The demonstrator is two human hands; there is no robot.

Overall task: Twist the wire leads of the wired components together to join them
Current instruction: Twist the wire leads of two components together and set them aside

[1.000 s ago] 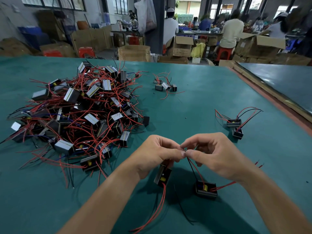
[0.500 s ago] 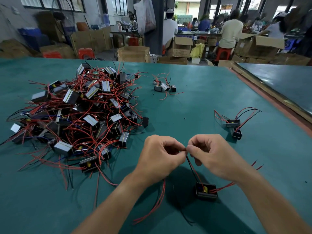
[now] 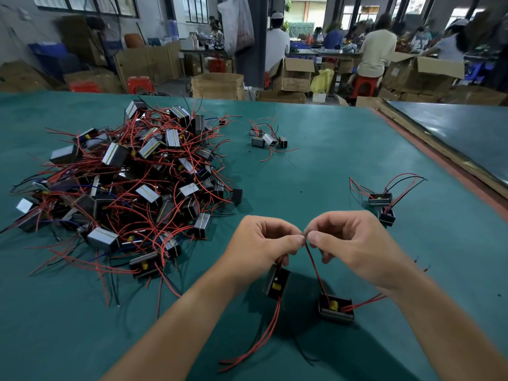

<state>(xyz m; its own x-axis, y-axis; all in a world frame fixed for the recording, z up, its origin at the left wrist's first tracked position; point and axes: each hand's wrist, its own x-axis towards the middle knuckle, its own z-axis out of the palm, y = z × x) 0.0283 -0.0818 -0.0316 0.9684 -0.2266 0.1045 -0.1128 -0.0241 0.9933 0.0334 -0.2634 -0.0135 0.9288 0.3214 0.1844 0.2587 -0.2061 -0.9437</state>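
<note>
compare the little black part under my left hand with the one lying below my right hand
The left part hangs tilted beneath the left hand; the right part lies flat on the green mat. The left part's loose red leads trail toward the viewer; the right part's run sideways under the wrist of the right hand. Both are small black blocks with a yellow spot and red leads.

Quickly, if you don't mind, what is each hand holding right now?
Left hand: closed, pinching the wires at their ends; a component hangs beneath it.
Right hand: closed, pinching the same wires, which rise from the other component.
</note>
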